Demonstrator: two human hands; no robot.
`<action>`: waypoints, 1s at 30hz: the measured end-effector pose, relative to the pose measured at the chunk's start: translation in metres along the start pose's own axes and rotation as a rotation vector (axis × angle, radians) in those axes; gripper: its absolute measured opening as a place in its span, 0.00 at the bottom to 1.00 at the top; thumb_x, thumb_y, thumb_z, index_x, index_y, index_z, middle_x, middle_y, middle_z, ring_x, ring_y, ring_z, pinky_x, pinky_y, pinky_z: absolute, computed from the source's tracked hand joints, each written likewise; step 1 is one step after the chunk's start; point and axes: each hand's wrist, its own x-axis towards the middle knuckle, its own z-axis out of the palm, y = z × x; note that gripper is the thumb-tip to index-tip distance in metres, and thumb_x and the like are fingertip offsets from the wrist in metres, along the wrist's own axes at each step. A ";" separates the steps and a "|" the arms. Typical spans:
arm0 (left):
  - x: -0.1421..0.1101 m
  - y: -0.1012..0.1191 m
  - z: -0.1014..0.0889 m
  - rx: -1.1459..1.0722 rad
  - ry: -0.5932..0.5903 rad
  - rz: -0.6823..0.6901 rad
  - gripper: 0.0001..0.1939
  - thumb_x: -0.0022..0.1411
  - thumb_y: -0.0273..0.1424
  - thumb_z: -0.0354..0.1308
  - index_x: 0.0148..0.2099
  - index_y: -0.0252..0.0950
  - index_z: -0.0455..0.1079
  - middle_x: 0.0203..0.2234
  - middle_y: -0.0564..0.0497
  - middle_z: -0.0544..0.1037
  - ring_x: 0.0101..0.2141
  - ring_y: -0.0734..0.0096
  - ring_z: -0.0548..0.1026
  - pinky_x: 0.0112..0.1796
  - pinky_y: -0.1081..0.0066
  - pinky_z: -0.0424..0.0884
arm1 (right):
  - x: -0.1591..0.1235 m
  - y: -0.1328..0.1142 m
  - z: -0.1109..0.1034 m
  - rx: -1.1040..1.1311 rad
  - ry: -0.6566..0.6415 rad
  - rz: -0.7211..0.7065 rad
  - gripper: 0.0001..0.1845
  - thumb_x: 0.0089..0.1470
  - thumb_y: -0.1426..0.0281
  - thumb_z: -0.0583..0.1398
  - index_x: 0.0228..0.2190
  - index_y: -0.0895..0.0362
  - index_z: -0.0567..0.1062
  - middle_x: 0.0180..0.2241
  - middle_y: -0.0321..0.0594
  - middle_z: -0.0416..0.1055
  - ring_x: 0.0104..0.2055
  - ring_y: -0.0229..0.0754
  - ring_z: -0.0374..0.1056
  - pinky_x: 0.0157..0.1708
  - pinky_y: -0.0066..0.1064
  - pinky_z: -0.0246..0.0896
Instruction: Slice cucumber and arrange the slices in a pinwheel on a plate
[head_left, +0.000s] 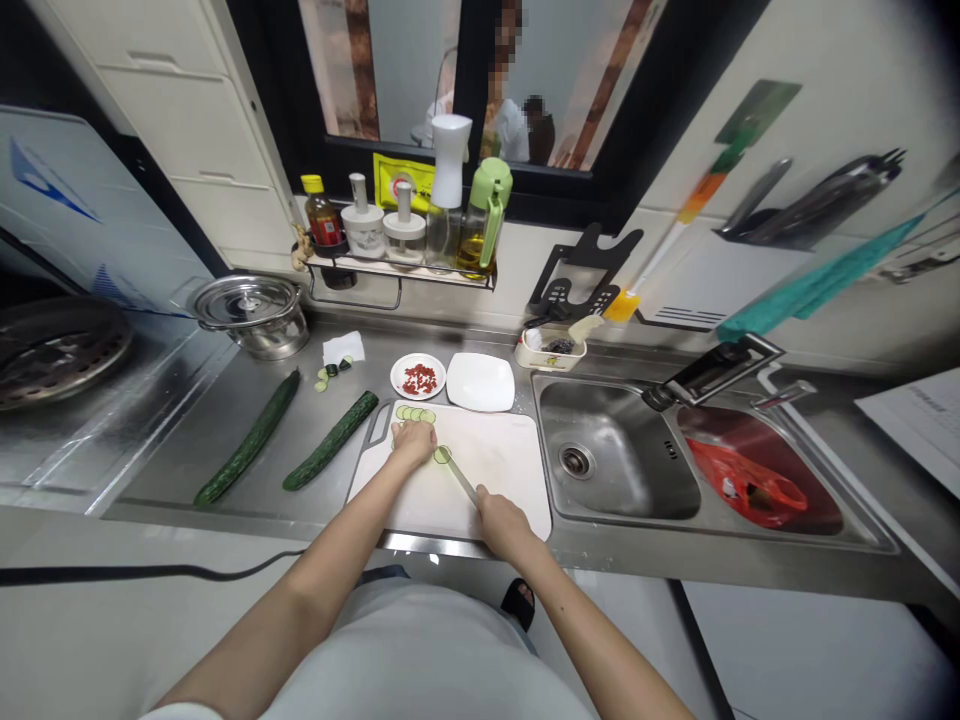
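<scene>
My left hand [413, 440] is curled over a cucumber piece on the white cutting board [495, 470], pressing it down. My right hand [501, 518] is closed round the handle of a knife [459, 476], whose blade tip meets the cucumber end [441, 455] beside my left fingers. A row of cut cucumber slices [415, 413] lies at the board's far edge, just beyond my left hand.
Two whole cucumbers [251, 438] [332, 439] lie on the steel counter left of the board. A plate of red bits [418, 378] and an empty white plate [481, 381] sit behind it. A sink [622, 460] is to the right, a lidded pot [251, 313] far left.
</scene>
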 end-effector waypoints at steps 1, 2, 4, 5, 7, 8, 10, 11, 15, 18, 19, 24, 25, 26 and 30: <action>0.000 0.000 0.000 0.002 0.001 -0.001 0.06 0.54 0.29 0.56 0.34 0.41 0.74 0.37 0.46 0.78 0.48 0.57 0.70 0.50 0.58 0.56 | 0.000 0.000 0.000 0.002 0.001 0.000 0.16 0.59 0.77 0.46 0.48 0.60 0.64 0.41 0.52 0.74 0.43 0.48 0.71 0.33 0.31 0.57; 0.000 0.001 0.000 0.004 0.002 -0.003 0.06 0.54 0.29 0.56 0.34 0.41 0.74 0.37 0.46 0.78 0.48 0.57 0.70 0.50 0.58 0.56 | 0.001 -0.001 0.000 0.004 0.001 0.000 0.16 0.59 0.78 0.46 0.48 0.60 0.65 0.41 0.52 0.74 0.43 0.48 0.71 0.33 0.31 0.57; 0.000 0.001 0.000 0.006 0.003 -0.006 0.06 0.54 0.29 0.56 0.34 0.41 0.74 0.38 0.46 0.78 0.48 0.58 0.70 0.50 0.58 0.56 | 0.001 -0.001 0.001 0.006 0.001 0.004 0.17 0.58 0.78 0.46 0.47 0.60 0.65 0.41 0.53 0.73 0.43 0.48 0.71 0.34 0.32 0.58; 0.000 0.001 0.000 0.007 0.003 -0.007 0.06 0.54 0.30 0.57 0.34 0.41 0.74 0.38 0.47 0.78 0.48 0.58 0.70 0.50 0.59 0.56 | 0.002 -0.001 0.001 0.007 0.002 0.004 0.17 0.58 0.78 0.46 0.47 0.60 0.64 0.41 0.53 0.73 0.43 0.48 0.71 0.34 0.32 0.58; 0.000 0.001 0.000 0.007 0.002 -0.009 0.05 0.54 0.30 0.58 0.35 0.41 0.74 0.38 0.47 0.78 0.47 0.58 0.70 0.50 0.59 0.56 | 0.001 -0.001 0.003 0.007 0.006 0.002 0.16 0.59 0.78 0.46 0.47 0.60 0.64 0.41 0.54 0.73 0.43 0.48 0.71 0.34 0.32 0.58; 0.000 0.000 0.000 0.006 0.001 -0.009 0.05 0.53 0.31 0.58 0.35 0.41 0.74 0.38 0.47 0.78 0.48 0.58 0.70 0.50 0.59 0.56 | 0.000 0.000 0.004 0.007 0.009 0.002 0.16 0.59 0.78 0.46 0.47 0.60 0.64 0.41 0.54 0.73 0.43 0.48 0.71 0.34 0.32 0.58; 0.000 0.000 0.000 0.004 0.001 -0.008 0.05 0.54 0.31 0.58 0.35 0.41 0.74 0.38 0.47 0.78 0.48 0.58 0.70 0.50 0.59 0.56 | -0.002 0.001 0.006 0.008 0.015 0.001 0.16 0.59 0.77 0.46 0.48 0.60 0.64 0.41 0.54 0.73 0.43 0.49 0.71 0.34 0.33 0.58; -0.001 0.000 0.000 0.003 0.002 -0.007 0.05 0.54 0.31 0.58 0.35 0.41 0.74 0.38 0.47 0.78 0.48 0.58 0.70 0.50 0.59 0.56 | -0.004 0.002 0.007 0.010 0.015 0.003 0.16 0.59 0.77 0.46 0.48 0.60 0.64 0.41 0.54 0.73 0.43 0.49 0.71 0.34 0.33 0.58; -0.001 0.000 -0.001 -0.002 0.002 -0.006 0.05 0.55 0.30 0.57 0.34 0.41 0.74 0.38 0.46 0.78 0.48 0.57 0.70 0.50 0.58 0.56 | -0.010 0.006 0.012 0.014 -0.004 0.023 0.17 0.60 0.76 0.45 0.49 0.59 0.63 0.41 0.53 0.73 0.42 0.48 0.71 0.34 0.33 0.57; -0.001 0.000 -0.001 -0.004 0.003 -0.004 0.06 0.55 0.29 0.57 0.35 0.41 0.74 0.38 0.46 0.78 0.48 0.57 0.70 0.50 0.57 0.55 | -0.012 0.009 0.012 0.021 -0.014 0.032 0.17 0.60 0.75 0.45 0.49 0.59 0.63 0.40 0.53 0.73 0.41 0.47 0.71 0.34 0.32 0.57; -0.001 0.000 -0.001 -0.003 0.003 -0.002 0.06 0.55 0.29 0.56 0.35 0.41 0.74 0.39 0.46 0.78 0.48 0.57 0.70 0.50 0.58 0.56 | -0.011 0.009 0.012 0.023 -0.014 0.030 0.17 0.60 0.76 0.45 0.49 0.58 0.63 0.40 0.52 0.73 0.41 0.46 0.71 0.34 0.31 0.56; -0.002 0.000 -0.001 0.003 0.002 0.003 0.07 0.56 0.30 0.55 0.36 0.41 0.74 0.38 0.46 0.78 0.48 0.57 0.69 0.50 0.58 0.56 | -0.006 0.007 0.009 0.006 0.015 0.009 0.17 0.58 0.77 0.46 0.48 0.59 0.64 0.39 0.52 0.73 0.41 0.48 0.71 0.33 0.31 0.56; -0.002 0.000 -0.001 0.003 0.002 0.001 0.07 0.56 0.30 0.55 0.35 0.41 0.74 0.38 0.46 0.78 0.48 0.57 0.69 0.50 0.58 0.56 | -0.005 0.005 0.008 0.002 0.020 0.006 0.17 0.58 0.77 0.46 0.48 0.60 0.65 0.40 0.52 0.73 0.42 0.48 0.71 0.33 0.31 0.57; -0.002 0.000 -0.001 0.004 0.001 0.000 0.07 0.56 0.30 0.55 0.35 0.41 0.74 0.38 0.46 0.78 0.48 0.57 0.69 0.50 0.58 0.56 | -0.004 0.004 0.007 -0.001 0.023 0.003 0.17 0.58 0.77 0.46 0.48 0.60 0.65 0.40 0.53 0.73 0.42 0.48 0.71 0.34 0.32 0.57; -0.002 0.000 -0.001 0.004 -0.002 -0.001 0.06 0.55 0.29 0.56 0.35 0.41 0.74 0.38 0.47 0.78 0.48 0.58 0.69 0.50 0.58 0.55 | -0.001 0.002 0.004 -0.003 0.016 0.001 0.17 0.59 0.77 0.46 0.48 0.60 0.65 0.40 0.53 0.73 0.43 0.48 0.71 0.34 0.32 0.58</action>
